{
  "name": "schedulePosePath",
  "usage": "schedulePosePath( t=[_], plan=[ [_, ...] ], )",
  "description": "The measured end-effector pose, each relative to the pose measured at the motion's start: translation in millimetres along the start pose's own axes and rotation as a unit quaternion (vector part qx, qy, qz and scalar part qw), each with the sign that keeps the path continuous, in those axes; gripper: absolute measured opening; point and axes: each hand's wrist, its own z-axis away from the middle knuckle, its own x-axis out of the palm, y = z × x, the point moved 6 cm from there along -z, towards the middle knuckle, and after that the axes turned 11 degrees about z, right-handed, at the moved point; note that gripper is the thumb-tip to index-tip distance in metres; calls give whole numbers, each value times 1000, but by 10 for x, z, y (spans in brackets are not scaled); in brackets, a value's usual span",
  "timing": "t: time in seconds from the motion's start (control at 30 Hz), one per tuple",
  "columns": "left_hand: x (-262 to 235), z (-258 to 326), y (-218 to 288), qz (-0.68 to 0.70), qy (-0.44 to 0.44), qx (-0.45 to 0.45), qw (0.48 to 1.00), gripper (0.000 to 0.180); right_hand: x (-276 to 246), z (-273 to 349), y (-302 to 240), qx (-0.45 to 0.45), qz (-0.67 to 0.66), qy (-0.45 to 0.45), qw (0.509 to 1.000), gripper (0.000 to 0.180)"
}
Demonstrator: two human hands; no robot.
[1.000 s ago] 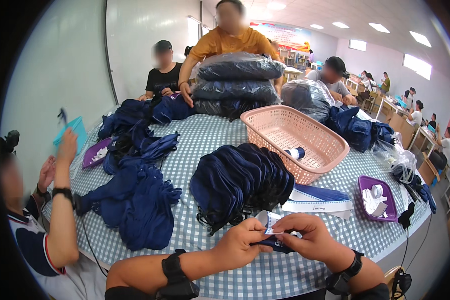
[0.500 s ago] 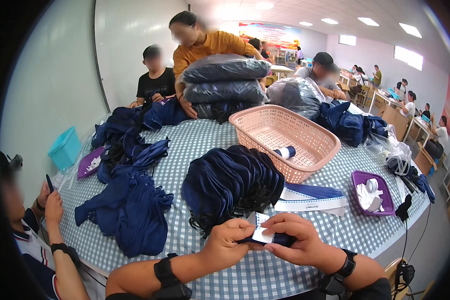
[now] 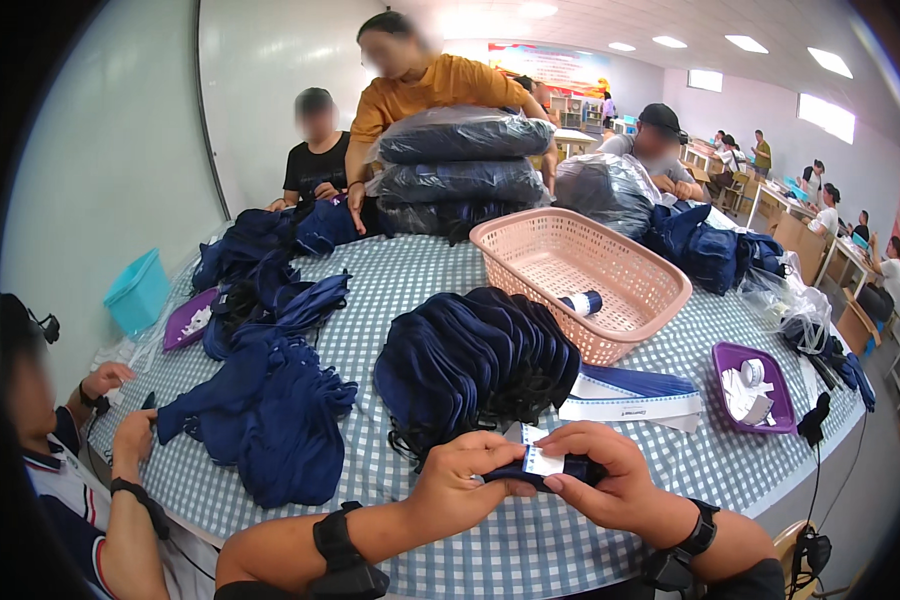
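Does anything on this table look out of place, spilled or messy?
Nothing is spilled or damaged. The one oddity: the pink basket holds just a single small roll, while dark blue fabric pieces are heaped loosely on the checked tablecloth. Both hands hold a folded piece with a white label.

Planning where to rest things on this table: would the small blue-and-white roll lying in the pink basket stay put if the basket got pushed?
Probably not. The roll looks cylindrical and lies on its side, so it would likely roll. The pink basket holds nothing else, though its walls should contain it. It seems small, likely light.
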Motion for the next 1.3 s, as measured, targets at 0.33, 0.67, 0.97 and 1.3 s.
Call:
schedulePosePath(
  t=[0.33,0.67,0.97,1.3],
  plan=[
    [-7,-17,108,-58,24,33,997,42,-7,2,-16,-2,20,15,1000,26],
    [-1,-39,170,-83,19,84,993,40,9,33,93,49,-75,-1,996,18],
    [41,-17,216,-65,4,95,993,39,75,99,196,164,-148,10,975,22],
    [62,-6,342,-81,0,125,989,36,91,85,252,196,-247,-5,949,21]
  ],
)
